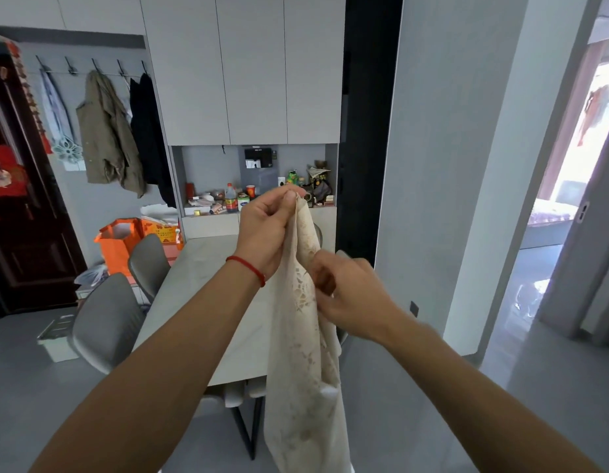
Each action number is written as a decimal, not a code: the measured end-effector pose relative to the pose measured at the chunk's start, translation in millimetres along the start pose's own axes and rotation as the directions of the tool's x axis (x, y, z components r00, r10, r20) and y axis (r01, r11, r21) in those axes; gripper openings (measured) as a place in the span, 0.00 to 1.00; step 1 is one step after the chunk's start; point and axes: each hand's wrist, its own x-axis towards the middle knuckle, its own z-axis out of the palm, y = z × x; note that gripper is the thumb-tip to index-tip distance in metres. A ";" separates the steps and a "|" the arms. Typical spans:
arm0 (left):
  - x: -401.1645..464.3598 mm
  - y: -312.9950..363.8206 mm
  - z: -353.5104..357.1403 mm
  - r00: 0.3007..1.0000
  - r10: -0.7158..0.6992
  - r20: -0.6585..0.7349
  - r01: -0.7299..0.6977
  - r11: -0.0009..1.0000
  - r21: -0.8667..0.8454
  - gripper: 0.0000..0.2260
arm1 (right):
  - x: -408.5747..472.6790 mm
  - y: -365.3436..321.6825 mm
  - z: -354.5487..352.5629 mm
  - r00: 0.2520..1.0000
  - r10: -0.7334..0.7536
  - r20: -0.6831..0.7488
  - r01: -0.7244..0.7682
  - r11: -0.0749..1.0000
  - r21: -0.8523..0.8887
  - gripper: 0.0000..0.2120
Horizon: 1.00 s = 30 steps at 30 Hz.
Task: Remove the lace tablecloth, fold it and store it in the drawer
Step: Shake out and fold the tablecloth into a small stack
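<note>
Hanging free above the bare bench (pixel 207 302), the lace tablecloth (pixel 304 353) dangles from the left hand (pixel 265 227), whose grip pinches its top edge high so it drops straight; the right hand (pixel 347 295) clenches lower folds, likely seeking a matching corner.

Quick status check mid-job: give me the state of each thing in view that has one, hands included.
Tablecloth: off the table, hanging bunched in the air, not yet folded flat.
Left hand: pinching the cloth's top edge.
Right hand: gripping the cloth lower down.
Table: bare on top.
Upper cabinet doors: shut.
Jackets: hanging on wall hooks.
Dark red door: shut.
</note>
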 end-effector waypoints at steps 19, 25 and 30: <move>-19.9 -8.0 -111.5 0.928 0.130 -0.349 0.005 0.933 0.361 0.08 | 3.1 58.4 44.7 0.919 -0.268 0.290 0.391 0.730 -0.561 0.17; -31.1 -17.6 -145.8 0.938 0.119 -0.324 0.018 0.920 0.390 0.08 | 18.0 82.4 17.0 0.969 -0.231 0.088 0.247 0.899 -0.361 0.11; -26.0 -16.0 -141.8 0.947 0.101 -0.304 0.020 0.929 0.370 0.09 | 13.1 53.8 27.6 0.887 -0.282 0.364 0.451 0.699 -0.556 0.22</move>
